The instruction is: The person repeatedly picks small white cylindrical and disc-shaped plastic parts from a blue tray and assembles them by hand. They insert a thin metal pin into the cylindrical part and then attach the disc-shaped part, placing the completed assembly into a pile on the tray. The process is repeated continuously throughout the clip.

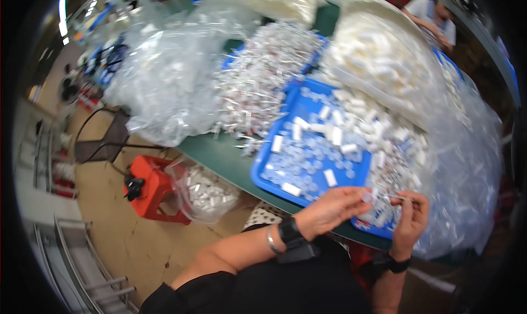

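My left hand (336,210) and my right hand (411,219) meet over the near edge of a blue tray (274,174). Between their fingertips they pinch a small clear plastic part (384,196); its exact shape is blurred. The tray holds several small clear caps and white tube pieces (324,144). Both wrists wear black bands, and the left wrist also has a silver bangle.
A heap of small clear and red parts (263,78) lies behind the tray on the green table (219,155). Large clear bags of white parts (384,56) stand at the back and right. A red stool (153,188) and a bag of parts (206,193) sit on the floor at left. Another person (433,15) sits at far right.
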Demonstrator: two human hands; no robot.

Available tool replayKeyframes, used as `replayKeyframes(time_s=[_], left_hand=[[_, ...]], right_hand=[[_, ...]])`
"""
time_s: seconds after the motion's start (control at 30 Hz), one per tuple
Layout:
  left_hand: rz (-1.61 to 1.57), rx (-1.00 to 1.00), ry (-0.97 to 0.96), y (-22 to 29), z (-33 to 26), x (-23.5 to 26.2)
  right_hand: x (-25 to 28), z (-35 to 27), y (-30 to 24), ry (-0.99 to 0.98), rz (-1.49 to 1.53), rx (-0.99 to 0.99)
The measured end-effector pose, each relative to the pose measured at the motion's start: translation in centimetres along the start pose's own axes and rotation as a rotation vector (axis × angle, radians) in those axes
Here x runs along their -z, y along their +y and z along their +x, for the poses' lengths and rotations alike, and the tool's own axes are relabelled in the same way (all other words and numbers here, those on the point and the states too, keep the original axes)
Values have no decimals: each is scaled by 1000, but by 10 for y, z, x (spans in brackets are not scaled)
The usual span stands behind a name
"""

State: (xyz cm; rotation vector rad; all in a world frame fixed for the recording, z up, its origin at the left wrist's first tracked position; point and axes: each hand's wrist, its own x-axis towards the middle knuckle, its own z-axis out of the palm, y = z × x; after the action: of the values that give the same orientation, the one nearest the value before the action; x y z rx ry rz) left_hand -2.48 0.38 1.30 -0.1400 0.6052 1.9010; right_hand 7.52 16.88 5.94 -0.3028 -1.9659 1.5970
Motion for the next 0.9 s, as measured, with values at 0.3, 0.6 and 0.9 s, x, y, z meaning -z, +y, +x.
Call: replayKeyframes(time_s=[0.3, 0.6, 0.9], left_hand=[[-59, -1, -9, 0, 0, 3], [-56, -19, -29, -5, 3, 6], [62, -70, -3, -4, -3, 2]], right_hand=[[-5, -3, 1, 5, 16, 20], [-8, -15, -4, -170, -38, 22], [-15, -13, -9, -187, -236, -235]])
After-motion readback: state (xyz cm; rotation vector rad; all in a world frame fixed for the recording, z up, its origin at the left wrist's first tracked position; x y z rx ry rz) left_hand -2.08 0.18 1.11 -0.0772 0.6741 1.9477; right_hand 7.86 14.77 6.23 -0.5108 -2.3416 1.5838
